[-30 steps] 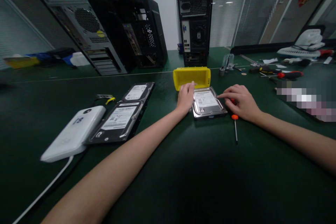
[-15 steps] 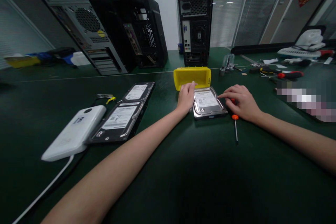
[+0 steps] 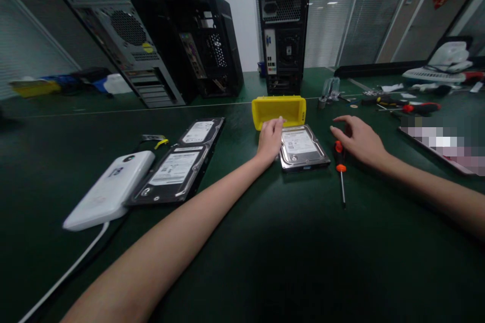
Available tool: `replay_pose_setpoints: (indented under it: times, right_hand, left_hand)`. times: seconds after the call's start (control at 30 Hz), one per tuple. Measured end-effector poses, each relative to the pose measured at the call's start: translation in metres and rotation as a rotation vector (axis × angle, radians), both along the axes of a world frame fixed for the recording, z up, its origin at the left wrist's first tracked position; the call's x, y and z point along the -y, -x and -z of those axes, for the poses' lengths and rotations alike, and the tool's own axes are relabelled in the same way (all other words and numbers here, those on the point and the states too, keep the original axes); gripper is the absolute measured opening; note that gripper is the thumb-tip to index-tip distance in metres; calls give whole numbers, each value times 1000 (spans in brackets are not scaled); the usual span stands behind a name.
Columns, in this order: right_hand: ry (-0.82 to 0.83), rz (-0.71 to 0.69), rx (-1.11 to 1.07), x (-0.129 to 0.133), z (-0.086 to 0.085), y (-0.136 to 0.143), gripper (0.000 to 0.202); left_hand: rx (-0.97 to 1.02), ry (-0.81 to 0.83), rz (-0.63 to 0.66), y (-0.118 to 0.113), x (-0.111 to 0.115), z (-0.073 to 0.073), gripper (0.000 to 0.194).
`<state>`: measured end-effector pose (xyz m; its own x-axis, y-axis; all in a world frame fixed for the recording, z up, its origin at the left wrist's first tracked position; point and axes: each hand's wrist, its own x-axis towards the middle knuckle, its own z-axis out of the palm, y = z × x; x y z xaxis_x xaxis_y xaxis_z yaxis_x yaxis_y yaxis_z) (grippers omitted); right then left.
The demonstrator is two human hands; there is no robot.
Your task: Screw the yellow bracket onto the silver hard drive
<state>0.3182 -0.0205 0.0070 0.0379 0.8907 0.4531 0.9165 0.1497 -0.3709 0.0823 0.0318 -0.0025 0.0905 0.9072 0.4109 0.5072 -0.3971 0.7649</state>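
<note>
A silver hard drive [image 3: 301, 147] with a white label lies flat on the green table. My left hand [image 3: 270, 140] is closed at its far left edge, fingertips near the front of a yellow bin [image 3: 257, 112] that stands on its side behind the drive; the undersides of those fingers are hidden. To the right, my right hand [image 3: 359, 140] hovers with thumb and index finger apart, holding nothing. Just below its thumb lies a screwdriver [image 3: 340, 159] with an orange and black handle, its shaft pointing toward me.
On the left are two more hard drives [image 3: 176, 169] [image 3: 199, 131], a white box-shaped device [image 3: 109, 192] with a cable, and a yellow-tipped connector [image 3: 161, 143]. Computer cases [image 3: 286, 35] stand behind. Hand tools [image 3: 420, 108] and a partly pixelated flat object [image 3: 435, 154] lie right.
My right hand has lifted away from the drive's right edge and shifted right, its fingers spreading. The screwdriver handle is now uncovered. My left hand stays at the drive.
</note>
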Motion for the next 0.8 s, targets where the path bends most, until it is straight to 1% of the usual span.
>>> replay_pose_setpoints:
  times: [0.07, 0.13, 0.17, 0.2, 0.27, 0.3, 0.37, 0.4, 0.43, 0.5, 0.57, 0.6, 0.67, 0.73, 0.8]
  right_hand:
    - [286, -51, 48, -3, -4, -7, 64]
    - [460, -104, 40, -3, -9, -10, 70]
    - [531, -163, 6, -2, -12, -10, 68]
    - [561, -239, -40, 0, -16, -9, 62]
    - [534, -327, -134, 1, -27, -8, 48]
    - [516, -346, -176, 1, -35, -8, 44]
    - [526, -331, -271, -2, -57, -9, 42]
    - [516, -327, -323, -5, -69, -11, 43]
    - [445, -331, -375, -8, -82, -12, 42]
    - [185, -289, -438, -13, -103, -13, 40]
    - [0, -290, -408, -15, -116, -9, 44]
    - [-70, -309, -380, -16, -117, -6, 45]
    - [-163, -353, -319, -14, -114, 2, 45]
    - [-188, -401, -250, -11, -107, 10, 45]
    - [-196, -417, -201, -8, -99, 15, 43]
  left_hand:
    - [-2, 4, 0, 0, 0, 0, 39]
    - [1, 2, 2, 0, -1, 1, 39]
    - [4, 0, 3, 0, -1, 1, 39]
    - [7, -3, 3, 0, 0, 1, 39]
    - [14, -2, 2, 0, 0, 1, 38]
    - [17, 0, 2, 0, 0, 1, 38]
    - [16, 5, 2, 0, -1, 0, 39]
    - [12, 7, 4, 0, -1, 0, 39]
    - [8, 10, 4, 1, -2, 0, 40]
    - [4, 10, 7, 1, -3, 0, 41]
    - [3, 2, 12, 1, -4, 0, 41]
    - [4, -1, 14, 1, -4, 0, 42]
    - [1, 1, 14, 1, -3, 0, 42]
    - [1, 6, 10, 0, -2, 0, 43]
    - [7, 1, 7, 0, -1, 0, 44]
